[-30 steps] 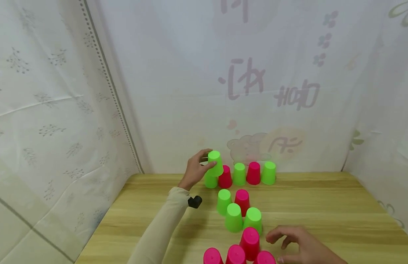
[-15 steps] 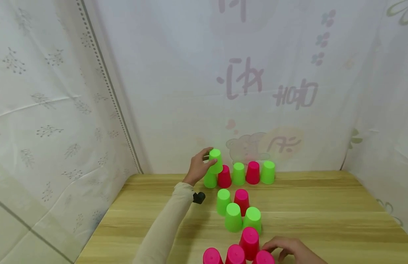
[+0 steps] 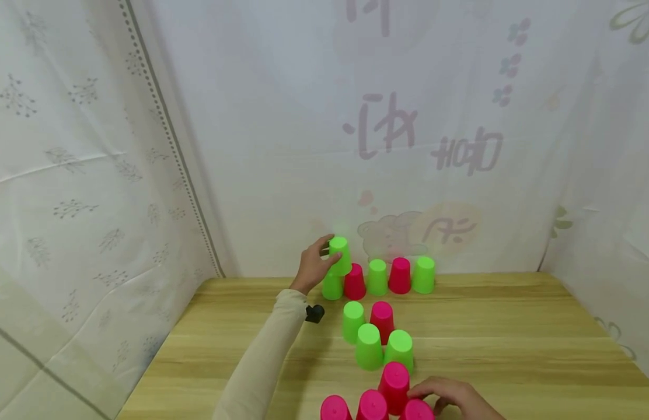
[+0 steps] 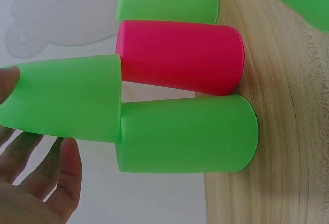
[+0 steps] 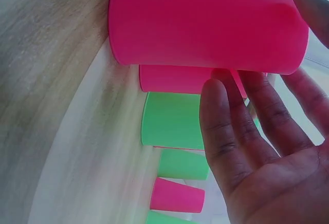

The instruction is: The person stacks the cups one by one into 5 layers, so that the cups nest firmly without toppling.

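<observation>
My left hand (image 3: pixel 315 265) pinches an upside-down green cup (image 3: pixel 339 256) between thumb and fingers at the back left. In the left wrist view, that cup's rim meets the tops of the green cup (image 4: pixel 187 134) and the pink cup (image 4: pixel 180 54) below, spanning both. At the front, my right hand (image 3: pixel 458 398) curls round a pink cup (image 3: pixel 418 410). The right wrist view shows the thumb (image 5: pixel 314 11) on one side of this pink cup and the fingers (image 5: pixel 272 113) on the other; the cup's base appears to stand on the table.
The back row continues right with a green cup (image 3: pixel 377 278), a pink cup (image 3: pixel 400 276) and another green cup (image 3: pixel 424 275). Green and pink cups stand upside down mid-table (image 3: pixel 369 347), with more pink cups (image 3: pixel 372 406) in front. A patterned cloth (image 3: pixel 282 175) hangs behind the wooden table (image 3: pixel 487 326).
My right hand has moved left and down to the front pink cup and closed round it. The left hand's green cup has settled slightly, staying above the back row's left end.
</observation>
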Demonstrator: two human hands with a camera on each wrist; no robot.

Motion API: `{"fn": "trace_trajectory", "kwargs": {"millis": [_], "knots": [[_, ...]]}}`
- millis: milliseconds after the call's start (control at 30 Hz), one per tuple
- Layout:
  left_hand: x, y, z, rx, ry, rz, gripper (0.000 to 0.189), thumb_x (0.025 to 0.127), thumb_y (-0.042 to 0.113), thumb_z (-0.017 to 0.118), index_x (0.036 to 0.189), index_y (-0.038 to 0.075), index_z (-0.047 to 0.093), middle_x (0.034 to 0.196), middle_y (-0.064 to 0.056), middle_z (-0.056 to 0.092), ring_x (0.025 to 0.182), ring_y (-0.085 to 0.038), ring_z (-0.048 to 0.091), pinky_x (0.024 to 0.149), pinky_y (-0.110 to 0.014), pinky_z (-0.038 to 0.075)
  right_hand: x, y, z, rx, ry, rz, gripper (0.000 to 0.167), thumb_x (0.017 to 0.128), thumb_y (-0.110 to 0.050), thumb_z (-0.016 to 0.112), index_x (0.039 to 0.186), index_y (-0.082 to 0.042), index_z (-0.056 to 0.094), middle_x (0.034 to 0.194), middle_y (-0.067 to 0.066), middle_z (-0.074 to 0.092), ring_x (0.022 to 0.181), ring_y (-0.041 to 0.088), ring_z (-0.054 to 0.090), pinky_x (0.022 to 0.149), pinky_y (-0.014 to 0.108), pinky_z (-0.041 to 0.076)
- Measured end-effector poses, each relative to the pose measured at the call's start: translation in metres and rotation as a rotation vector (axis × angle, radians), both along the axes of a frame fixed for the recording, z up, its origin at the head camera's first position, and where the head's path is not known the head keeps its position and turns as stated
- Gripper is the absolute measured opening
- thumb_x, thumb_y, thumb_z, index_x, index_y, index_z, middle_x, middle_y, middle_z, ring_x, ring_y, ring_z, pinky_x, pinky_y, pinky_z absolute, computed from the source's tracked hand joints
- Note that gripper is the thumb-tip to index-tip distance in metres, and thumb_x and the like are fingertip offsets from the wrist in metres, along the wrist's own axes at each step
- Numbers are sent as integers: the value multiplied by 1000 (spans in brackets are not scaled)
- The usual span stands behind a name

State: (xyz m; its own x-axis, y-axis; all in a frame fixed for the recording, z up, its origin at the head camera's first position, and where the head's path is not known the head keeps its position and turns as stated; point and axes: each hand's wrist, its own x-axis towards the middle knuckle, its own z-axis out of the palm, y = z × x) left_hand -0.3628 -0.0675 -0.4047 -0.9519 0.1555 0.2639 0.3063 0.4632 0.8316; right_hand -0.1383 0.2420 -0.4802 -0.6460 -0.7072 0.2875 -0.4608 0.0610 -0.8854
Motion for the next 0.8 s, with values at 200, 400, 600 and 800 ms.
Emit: {"fn": "trace_trajectory", "kwargs": {"millis": [200, 400, 600, 800], "knots": [[1, -2, -2, 8, -9, -3, 60, 95, 21, 70, 150, 12, 46, 145, -19, 57, 128, -40, 60, 101, -51, 54, 0, -4, 2, 5, 22, -5, 40, 89, 1, 64, 128, -7, 64, 120, 9, 71, 111, 1, 62, 71, 24, 56], [8, -15, -8, 30, 6, -11, 62, 94, 17, 71, 150, 10, 46, 146, -19, 57, 129, -39, 60, 103, -50, 53, 3, -3, 8, 62, -138, 11, 35, 96, -2, 60, 130, -6, 62, 124, 9, 69, 110, -2, 59, 80, 23, 56], [14, -28, -13, 12, 23, -1, 61, 94, 19, 71, 149, 11, 46, 147, -15, 56, 131, -37, 59, 100, -51, 55, 3, -3, 7, 54, -132, 17, 35, 95, -1, 60, 130, -5, 62, 123, 11, 69, 109, -1, 60, 79, 23, 56], [27, -35, -14, -7, 56, -17, 59, 95, 18, 70, 148, 10, 47, 145, -15, 58, 131, -36, 59, 99, -52, 53, 2, -3, 7, 52, -107, 19, 34, 95, 0, 60, 129, -4, 62, 122, 11, 69, 109, -1, 60, 78, 24, 56]]}}
